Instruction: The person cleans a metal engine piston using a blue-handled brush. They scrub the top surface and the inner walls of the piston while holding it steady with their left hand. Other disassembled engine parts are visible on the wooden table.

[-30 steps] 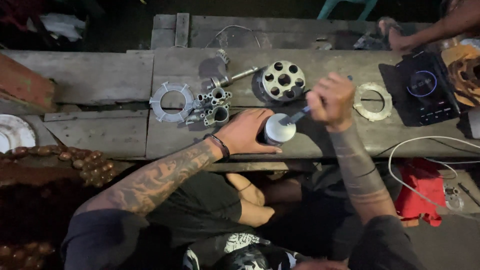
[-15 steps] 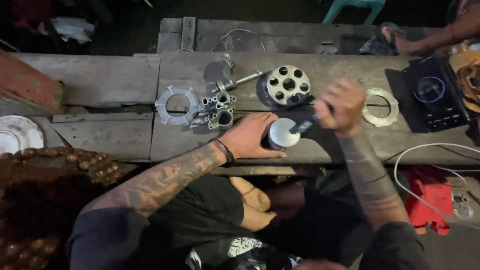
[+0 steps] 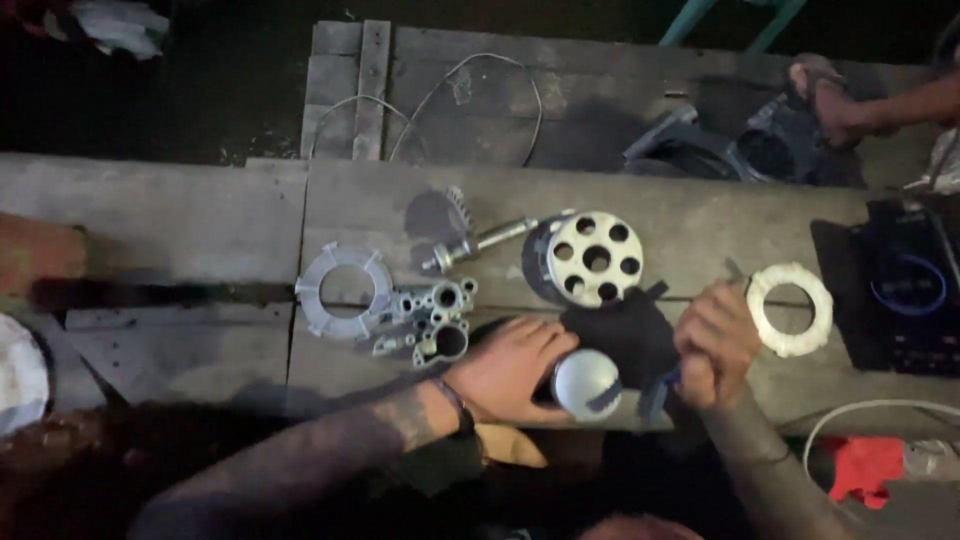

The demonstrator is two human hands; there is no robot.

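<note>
Round metal cylinder (image 3: 586, 383) gripped by left hand (image 3: 510, 368); right hand (image 3: 714, 343) fingers fisted around blue-handled tool (image 3: 655, 392).

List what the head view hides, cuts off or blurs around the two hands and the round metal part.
- Tool in the right hand: the fist hides most of it; only a dark tip shows.
- Round metal part: the left hand covers its left side.
- White plate: cut off by the left edge.
- Dark device: cut off by the right edge.
- Foreground: too dark to read.

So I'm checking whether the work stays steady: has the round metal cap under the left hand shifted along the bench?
No. The round metal cap remains just below the holed drum.
</note>
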